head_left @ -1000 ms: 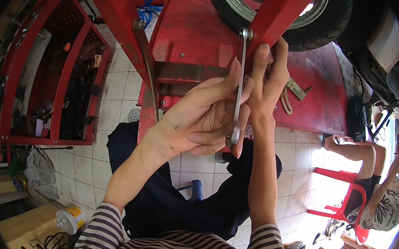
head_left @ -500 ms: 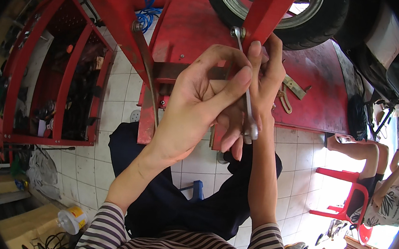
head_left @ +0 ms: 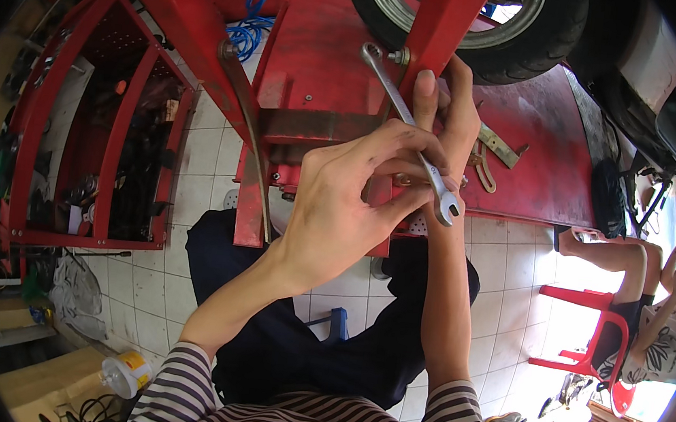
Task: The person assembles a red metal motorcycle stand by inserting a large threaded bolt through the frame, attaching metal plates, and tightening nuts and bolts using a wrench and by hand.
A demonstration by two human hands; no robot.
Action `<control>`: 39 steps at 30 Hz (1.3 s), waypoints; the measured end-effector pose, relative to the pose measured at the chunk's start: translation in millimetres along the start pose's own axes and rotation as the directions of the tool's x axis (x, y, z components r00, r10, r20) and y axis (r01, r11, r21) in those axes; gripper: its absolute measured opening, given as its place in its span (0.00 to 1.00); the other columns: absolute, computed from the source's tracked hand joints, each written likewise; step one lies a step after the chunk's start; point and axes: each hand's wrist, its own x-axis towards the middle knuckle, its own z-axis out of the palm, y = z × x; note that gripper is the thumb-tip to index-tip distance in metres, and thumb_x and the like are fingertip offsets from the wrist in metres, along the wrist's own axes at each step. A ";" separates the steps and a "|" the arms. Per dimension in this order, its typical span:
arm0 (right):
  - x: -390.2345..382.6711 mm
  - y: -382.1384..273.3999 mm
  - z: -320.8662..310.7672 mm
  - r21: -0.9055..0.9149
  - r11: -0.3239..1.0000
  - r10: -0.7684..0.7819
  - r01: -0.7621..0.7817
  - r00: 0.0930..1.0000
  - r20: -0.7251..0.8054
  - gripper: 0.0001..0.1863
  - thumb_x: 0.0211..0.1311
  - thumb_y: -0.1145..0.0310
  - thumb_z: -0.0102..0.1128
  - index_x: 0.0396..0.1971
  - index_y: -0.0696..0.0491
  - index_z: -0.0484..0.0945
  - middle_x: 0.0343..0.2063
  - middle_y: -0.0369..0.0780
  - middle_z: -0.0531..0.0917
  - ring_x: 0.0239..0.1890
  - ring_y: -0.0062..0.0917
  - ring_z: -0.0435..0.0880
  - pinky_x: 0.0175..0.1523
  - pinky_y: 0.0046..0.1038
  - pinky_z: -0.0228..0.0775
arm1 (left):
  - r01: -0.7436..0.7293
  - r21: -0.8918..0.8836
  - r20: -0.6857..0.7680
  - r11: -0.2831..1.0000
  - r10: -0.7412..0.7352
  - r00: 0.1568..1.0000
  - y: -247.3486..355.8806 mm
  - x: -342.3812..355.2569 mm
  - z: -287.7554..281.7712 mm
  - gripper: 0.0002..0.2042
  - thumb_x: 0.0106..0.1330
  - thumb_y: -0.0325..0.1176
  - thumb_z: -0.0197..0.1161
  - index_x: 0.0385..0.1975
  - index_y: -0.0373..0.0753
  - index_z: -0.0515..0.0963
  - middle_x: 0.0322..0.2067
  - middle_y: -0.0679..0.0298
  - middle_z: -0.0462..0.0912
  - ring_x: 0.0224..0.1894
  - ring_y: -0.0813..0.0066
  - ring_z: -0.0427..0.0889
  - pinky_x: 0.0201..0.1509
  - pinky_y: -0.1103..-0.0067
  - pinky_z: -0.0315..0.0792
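Note:
My left hand [head_left: 339, 199] pinches a silver combination wrench [head_left: 401, 107] near its open-ended jaw. The ring end lies just left of a bolt with a nut [head_left: 400, 57] on a red steel post [head_left: 445, 26] and appears off it. Beside the lower right of that post is my right hand [head_left: 453, 128], its thumb raised and a finger reaching up behind the steel. Its other fingers are partly hidden behind my left hand and the wrench, so what they grip, if anything, is hidden.
A motorcycle wheel [head_left: 523, 58] stands on the red lift platform [head_left: 538, 157], near a metal bracket [head_left: 499, 145]. A second red post [head_left: 186, 9] rises at left, with a blue hose [head_left: 248, 31] behind. Further left is a red tool rack [head_left: 110, 124]. A person sits on a red chair [head_left: 599, 334] at right.
The wrench's ring end has come off the bolt and swung left. My left hand has shifted down, and the open-ended jaw now shows. My right hand stays by the post.

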 end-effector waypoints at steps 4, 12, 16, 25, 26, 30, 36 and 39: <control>-0.6 -3.0 -1.7 0.007 1.000 0.010 -0.010 1.000 0.011 0.20 0.67 0.58 0.55 0.51 0.58 0.72 0.33 0.46 0.81 0.28 0.31 0.80 0.34 0.29 0.73 | -0.038 0.105 -0.045 0.994 0.043 0.998 2.4 -2.0 -5.8 0.14 0.55 0.17 0.64 0.42 0.32 0.75 0.33 0.62 0.85 0.36 0.71 0.87 0.38 0.80 0.78; -0.8 -1.7 -1.8 0.065 0.996 -0.059 0.057 0.998 0.030 0.20 0.69 0.62 0.53 0.52 0.61 0.69 0.34 0.47 0.81 0.31 0.30 0.82 0.36 0.28 0.74 | -0.255 0.666 -0.103 0.701 0.425 0.899 -7.8 4.5 -48.8 0.05 0.57 0.22 0.64 0.33 0.34 0.81 0.22 0.65 0.81 0.19 0.78 0.78 0.22 0.82 0.70; -0.3 0.2 -1.9 0.056 0.995 -0.084 0.082 0.996 0.027 0.20 0.70 0.62 0.52 0.52 0.61 0.69 0.36 0.48 0.82 0.34 0.32 0.83 0.39 0.29 0.75 | -0.196 0.713 -0.197 0.673 0.461 0.865 -5.5 6.5 -49.6 0.03 0.58 0.22 0.65 0.31 0.34 0.81 0.19 0.67 0.79 0.14 0.80 0.74 0.18 0.82 0.66; -0.8 -0.3 -2.0 0.053 0.996 -0.075 0.073 0.997 0.036 0.20 0.70 0.62 0.52 0.53 0.61 0.69 0.37 0.48 0.82 0.35 0.34 0.84 0.40 0.28 0.75 | -0.267 0.258 -0.372 0.928 0.351 0.859 -30.7 5.1 -40.8 0.05 0.66 0.21 0.59 0.29 0.31 0.70 0.22 0.58 0.82 0.21 0.76 0.84 0.20 0.85 0.73; -0.4 -1.0 -2.7 0.047 0.996 -0.078 0.076 0.996 0.036 0.20 0.70 0.62 0.52 0.53 0.61 0.69 0.37 0.48 0.82 0.35 0.33 0.84 0.41 0.28 0.75 | -0.272 0.234 -0.374 0.933 0.345 0.861 -31.2 6.6 -39.8 0.05 0.66 0.21 0.58 0.29 0.31 0.69 0.21 0.58 0.82 0.21 0.76 0.84 0.21 0.85 0.73; -1.3 -1.9 -0.7 0.064 0.995 -0.075 0.073 0.997 0.031 0.20 0.70 0.62 0.52 0.53 0.61 0.69 0.37 0.48 0.82 0.35 0.33 0.84 0.41 0.29 0.75 | -0.335 0.138 -0.407 0.932 0.362 0.839 -33.4 10.1 -33.0 0.06 0.66 0.21 0.58 0.30 0.32 0.67 0.20 0.58 0.82 0.21 0.76 0.83 0.23 0.85 0.74; -1.3 -2.5 0.3 0.069 0.995 -0.078 0.077 0.997 0.015 0.20 0.71 0.61 0.50 0.52 0.61 0.68 0.37 0.47 0.83 0.34 0.31 0.83 0.40 0.29 0.74 | -0.418 0.197 -0.408 0.887 0.462 0.787 -32.2 12.6 -24.0 0.07 0.66 0.20 0.58 0.31 0.31 0.66 0.20 0.57 0.83 0.22 0.73 0.84 0.29 0.84 0.76; -2.9 0.0 2.7 0.057 0.995 -0.083 0.083 0.997 0.000 0.20 0.71 0.60 0.49 0.52 0.61 0.68 0.36 0.47 0.83 0.34 0.29 0.84 0.40 0.28 0.74 | -0.477 0.202 -0.408 0.856 0.516 0.753 -36.1 15.2 -21.3 0.06 0.64 0.19 0.58 0.31 0.30 0.66 0.21 0.57 0.83 0.23 0.72 0.84 0.28 0.84 0.76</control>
